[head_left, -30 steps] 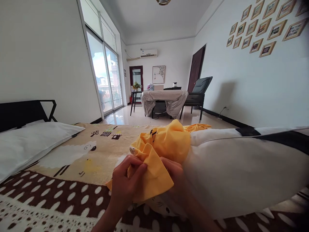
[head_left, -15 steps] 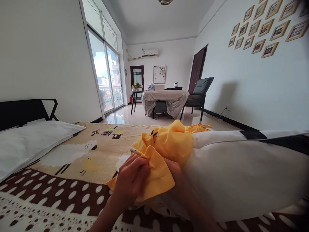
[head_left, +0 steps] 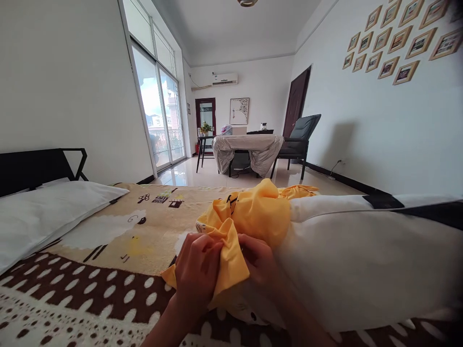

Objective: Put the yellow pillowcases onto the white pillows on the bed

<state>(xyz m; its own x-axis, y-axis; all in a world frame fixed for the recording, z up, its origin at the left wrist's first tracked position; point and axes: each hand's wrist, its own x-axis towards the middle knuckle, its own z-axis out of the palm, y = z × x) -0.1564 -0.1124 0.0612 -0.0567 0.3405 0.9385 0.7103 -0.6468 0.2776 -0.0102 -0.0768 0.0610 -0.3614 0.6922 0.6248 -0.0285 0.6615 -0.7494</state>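
A yellow pillowcase [head_left: 264, 209] lies bunched around the left end of a large white pillow [head_left: 361, 260], most of which is bare. My left hand [head_left: 200, 262] is closed on a gathered fold of the pillowcase, its fingers pinching the cloth near the open edge. Just right of that fold, my right hand [head_left: 258, 260] also has its fingers pressed together on the fabric. A loose flap of yellow cloth hangs between the two hands. Dark printed marks show on the pillowcase's upper left part. The fingertips of both hands are partly hidden by the folds.
Beneath everything spreads a beige and brown blanket [head_left: 108, 231] with sheep and dot patterns. Another white pillow [head_left: 54, 207] lies at the left, by the black headboard [head_left: 32, 168]. Beyond the bed stand a covered table [head_left: 249, 142] and a dark chair [head_left: 300, 140].
My right hand has come out from behind the yellow flap and now shows beside it, nearer my left hand. The flap has narrowed and bunched up between them.
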